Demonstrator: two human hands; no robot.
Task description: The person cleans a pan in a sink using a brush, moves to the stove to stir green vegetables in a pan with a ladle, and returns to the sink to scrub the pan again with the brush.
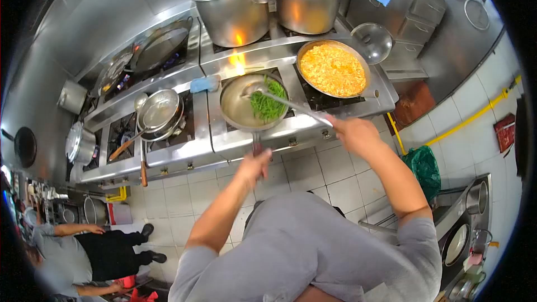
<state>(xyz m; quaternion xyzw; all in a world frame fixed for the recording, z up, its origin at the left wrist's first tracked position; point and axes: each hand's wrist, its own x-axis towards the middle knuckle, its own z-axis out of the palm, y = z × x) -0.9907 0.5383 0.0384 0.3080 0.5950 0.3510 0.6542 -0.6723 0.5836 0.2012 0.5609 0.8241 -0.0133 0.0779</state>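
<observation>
My left hand (254, 168) is closed around the dark handle of a frying pan (235, 106) on the front burner. Chopped green vegetables (269, 103) lie in the right half of this pan. My right hand (356, 137) grips the long metal handle of a ladle (296, 107), whose bowl is in the pan beside the greens. A flame (238, 61) rises just behind the pan. To the right, a wide pan (363, 81) full of an orange-yellow, crumbly food (331, 70) sits on the stove.
Two large stockpots (232, 8) stand at the back. A strainer (158, 111) rests over a pan on the left burners, wooden handles jutting forward. A blue cloth (205, 84) lies left of my pan. A co-worker (84, 257) stands at lower left. A green bag (422, 170) hangs at right.
</observation>
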